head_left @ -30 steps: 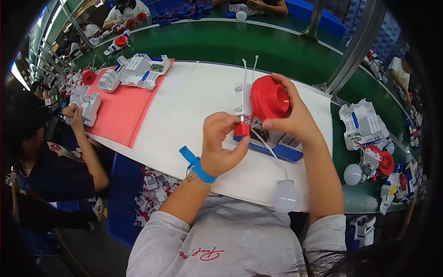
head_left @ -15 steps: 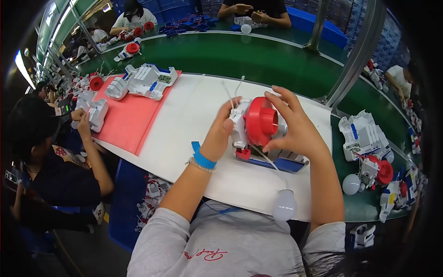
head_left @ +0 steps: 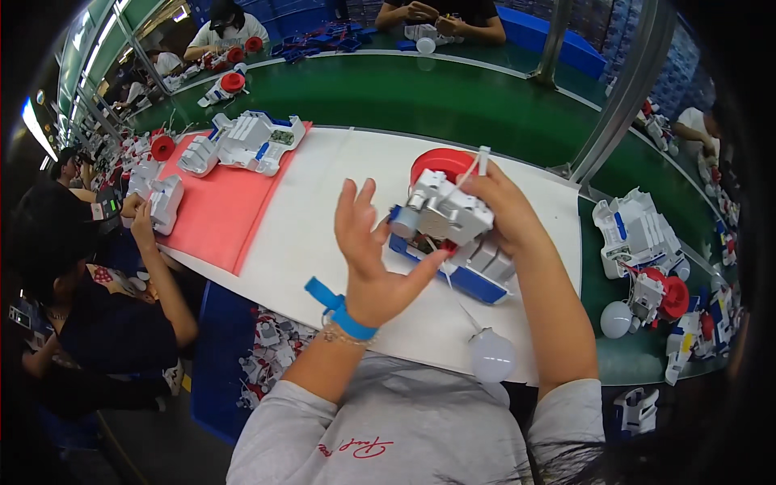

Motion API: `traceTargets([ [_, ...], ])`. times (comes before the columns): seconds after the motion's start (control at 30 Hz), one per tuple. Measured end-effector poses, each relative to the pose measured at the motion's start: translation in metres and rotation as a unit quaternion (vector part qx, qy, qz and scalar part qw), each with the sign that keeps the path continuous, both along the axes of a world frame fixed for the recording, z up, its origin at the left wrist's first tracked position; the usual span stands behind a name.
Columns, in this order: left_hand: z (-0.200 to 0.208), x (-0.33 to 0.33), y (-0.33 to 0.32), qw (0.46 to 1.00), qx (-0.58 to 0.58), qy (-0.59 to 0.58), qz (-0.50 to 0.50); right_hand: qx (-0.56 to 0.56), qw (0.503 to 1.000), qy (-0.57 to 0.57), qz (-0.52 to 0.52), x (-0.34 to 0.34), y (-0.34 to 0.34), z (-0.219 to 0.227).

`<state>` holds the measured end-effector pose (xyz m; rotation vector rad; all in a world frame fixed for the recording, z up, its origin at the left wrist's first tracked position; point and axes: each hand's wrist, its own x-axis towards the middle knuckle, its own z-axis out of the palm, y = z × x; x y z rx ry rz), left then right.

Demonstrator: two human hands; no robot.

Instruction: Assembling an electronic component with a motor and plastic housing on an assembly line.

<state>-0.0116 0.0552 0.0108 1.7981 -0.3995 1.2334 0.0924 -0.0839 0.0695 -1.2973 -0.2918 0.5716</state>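
My right hand [head_left: 505, 210] grips a white plastic mechanism [head_left: 454, 212] from its right side, fingers partly hidden behind it. A round red part [head_left: 436, 164] shows at the mechanism's far side, and a grey cylinder sticks out on the left. Next to it my left hand [head_left: 365, 259] is open, fingers spread and palm up, its thumb tip close to the mechanism. Under the mechanism lies a blue-and-white housing shell [head_left: 477, 279] on the white work surface [head_left: 311, 218]. From a thin wire, a white bulb [head_left: 491, 357] hangs over the near table edge.
On the left, a pink foam sheet [head_left: 230, 218] bears white housing shells [head_left: 257, 144]. A co-worker [head_left: 77, 267] handles another shell there. A green belt [head_left: 339, 93] runs beyond the table. More shells [head_left: 638, 234] and red-and-white parts lie at right. A metal post [head_left: 626, 93] rises at far right.
The mechanism has been turned over, so its white side shows and the red part has moved to the far side. My left hand has let go and opened to its left.
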Motion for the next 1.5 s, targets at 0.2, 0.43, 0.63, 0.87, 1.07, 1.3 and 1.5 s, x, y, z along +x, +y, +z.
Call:
traceTargets([
  [0.2, 0.010, 0.009, 0.046, 0.902, -0.026, 0.378, -0.207, -0.019, 0.994, 0.019, 0.103, 0.002, 0.001, -0.005],
  [0.43, -0.006, 0.010, 0.039, 0.852, 0.006, 0.445, -0.276, -0.122, 0.942, -0.221, 0.219, 0.010, 0.016, 0.029],
  [0.63, -0.026, 0.019, 0.033, 0.918, -0.070, 0.325, -0.218, -0.059, 0.873, -0.392, 0.286, 0.018, 0.020, 0.020],
  [0.87, -0.029, 0.002, 0.026, 0.957, -0.180, 0.207, -0.096, -0.140, 0.942, -0.276, 0.130, -0.004, 0.013, -0.010],
  [1.07, -0.021, -0.011, 0.028, 0.978, -0.111, 0.172, -0.032, -0.219, 0.904, -0.345, 0.123, -0.023, -0.001, -0.026],
  [1.3, 0.000, -0.033, 0.031, 0.949, 0.047, 0.273, 0.154, -0.327, 0.809, -0.472, 0.129, -0.026, -0.002, -0.027],
  [1.5, 0.014, -0.030, 0.043, 0.940, 0.146, 0.294, 0.089, -0.336, 0.795, -0.487, 0.131, -0.019, 0.004, -0.033],
])
